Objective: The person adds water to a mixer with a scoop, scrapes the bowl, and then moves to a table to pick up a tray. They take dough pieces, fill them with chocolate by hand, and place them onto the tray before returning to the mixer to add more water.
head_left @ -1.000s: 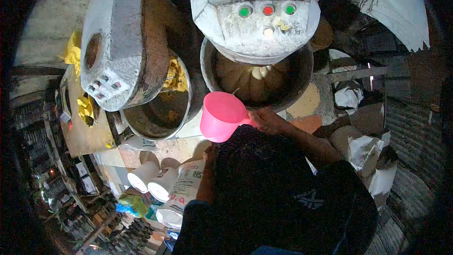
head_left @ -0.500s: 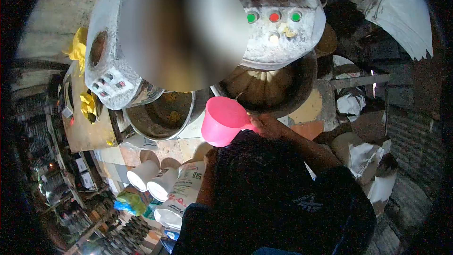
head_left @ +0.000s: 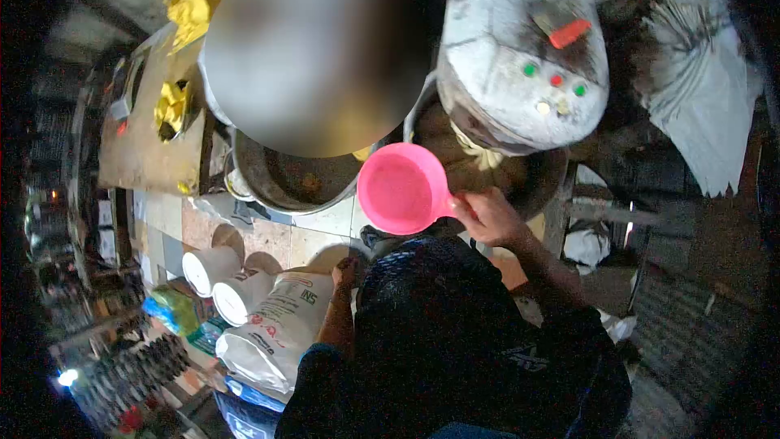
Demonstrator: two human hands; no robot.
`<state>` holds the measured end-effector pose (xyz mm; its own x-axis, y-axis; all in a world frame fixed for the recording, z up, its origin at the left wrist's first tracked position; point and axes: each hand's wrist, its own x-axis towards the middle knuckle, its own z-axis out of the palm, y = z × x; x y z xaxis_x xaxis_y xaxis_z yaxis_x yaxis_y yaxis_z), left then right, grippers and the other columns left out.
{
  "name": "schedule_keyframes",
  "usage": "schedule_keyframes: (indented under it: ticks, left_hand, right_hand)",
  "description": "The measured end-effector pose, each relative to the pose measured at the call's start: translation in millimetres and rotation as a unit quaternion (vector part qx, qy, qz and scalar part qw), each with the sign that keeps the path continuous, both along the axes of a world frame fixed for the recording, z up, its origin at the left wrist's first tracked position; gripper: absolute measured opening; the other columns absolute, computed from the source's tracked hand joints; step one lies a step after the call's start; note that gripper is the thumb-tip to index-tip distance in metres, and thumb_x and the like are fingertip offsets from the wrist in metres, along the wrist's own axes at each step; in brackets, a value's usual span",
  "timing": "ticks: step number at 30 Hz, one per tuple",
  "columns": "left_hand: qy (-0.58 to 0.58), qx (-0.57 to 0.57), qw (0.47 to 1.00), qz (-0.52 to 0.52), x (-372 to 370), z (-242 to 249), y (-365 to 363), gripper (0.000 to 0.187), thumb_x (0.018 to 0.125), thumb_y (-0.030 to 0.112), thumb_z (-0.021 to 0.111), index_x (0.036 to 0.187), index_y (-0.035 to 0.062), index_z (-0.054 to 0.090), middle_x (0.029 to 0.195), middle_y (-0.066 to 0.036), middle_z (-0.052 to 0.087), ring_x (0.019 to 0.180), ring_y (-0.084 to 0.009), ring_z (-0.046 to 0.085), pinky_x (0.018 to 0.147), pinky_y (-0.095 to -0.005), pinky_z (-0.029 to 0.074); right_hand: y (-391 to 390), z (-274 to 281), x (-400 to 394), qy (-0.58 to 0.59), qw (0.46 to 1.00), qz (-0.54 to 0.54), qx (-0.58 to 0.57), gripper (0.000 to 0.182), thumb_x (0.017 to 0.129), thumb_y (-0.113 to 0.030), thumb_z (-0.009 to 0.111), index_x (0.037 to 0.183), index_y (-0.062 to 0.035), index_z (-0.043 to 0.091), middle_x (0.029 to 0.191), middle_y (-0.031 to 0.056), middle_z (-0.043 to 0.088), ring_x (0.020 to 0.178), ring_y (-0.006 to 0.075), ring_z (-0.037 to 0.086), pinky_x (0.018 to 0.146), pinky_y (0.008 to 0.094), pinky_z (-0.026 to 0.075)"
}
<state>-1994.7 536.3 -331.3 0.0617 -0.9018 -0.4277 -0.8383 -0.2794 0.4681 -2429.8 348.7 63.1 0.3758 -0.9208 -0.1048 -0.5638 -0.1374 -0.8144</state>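
Note:
My right hand [head_left: 490, 216] has its fingers wrapped round the handle of a pink plastic dipper [head_left: 398, 189]. The dipper is held in front of my body, its round mouth facing up toward my head; no contents can be made out inside. Behind it stand two large metal mixing bowls, one on the left [head_left: 252, 183] with yellowish residue and one on the right [head_left: 552, 175] under a white machine head [head_left: 520, 41]. My left hand [head_left: 345, 273] hangs low beside a white printed sack [head_left: 272, 321]; its fingers are too small and dark to read.
Two white buckets, one farther left [head_left: 205, 268] and one nearer the sack [head_left: 244, 297], stand on the tiled floor. At the left is a wooden table [head_left: 138, 154] with yellow plastic [head_left: 172, 106]. A white sheet [head_left: 703, 97] hangs at the right. A blurred circle hides the upper middle.
The dipper has turned so that more of its inside shows, and my right hand is more visible behind its handle. My view has shifted, with the right machine appearing farther right.

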Motion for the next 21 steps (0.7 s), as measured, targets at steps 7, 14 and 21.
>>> schedule_keyframes:
  ticks: [7, 14, 21]
  left_hand:
    - [0.059, -0.038, 0.988, 0.139, 28.9, 65.9, 42.8, 0.028, 0.081, 0.03, 0.064, 0.096, 0.0071, 0.068, 0.093, -0.014, 0.068, 0.083, -0.0273, 0.066, 0.071, -0.0343, 0.052]
    - [0.047, -0.011, 0.963, 0.266, 87.5, 43.9, 175.5, 0.025, 0.084, 0.033, 0.057, 0.086, 0.0112, 0.068, 0.089, -0.013, 0.066, 0.084, -0.0304, 0.063, 0.075, -0.0416, 0.05]
    - [0.101, 0.258, 0.776, 0.566, 139.2, -2.9, 250.6, 0.032, 0.081, 0.041, 0.056, 0.099, 0.0171, 0.07, 0.093, -0.012, 0.067, 0.083, -0.0277, 0.064, 0.074, -0.0404, 0.051]
  right_hand:
    - [-74.9, 104.2, 56.4, 0.024, 0.999, -0.005, -0.037, 0.038, 0.093, -0.033, 0.048, 0.08, 0.001, 0.057, 0.062, 0.0122, 0.054, 0.058, 0.0212, 0.053, 0.056, 0.0387, 0.042]
    - [-186.4, 162.9, 150.8, -0.027, 0.996, -0.084, 0.023, 0.05, 0.089, -0.051, 0.047, 0.091, -0.0035, 0.064, 0.058, 0.0008, 0.052, 0.044, 0.0092, 0.049, 0.04, 0.0238, 0.039]
    - [-289.2, 149.6, 244.8, -0.106, 0.986, -0.126, 0.018, 0.043, 0.088, -0.043, 0.054, 0.084, -0.0014, 0.062, 0.058, 0.0015, 0.053, 0.041, 0.0104, 0.048, 0.036, 0.0249, 0.037]
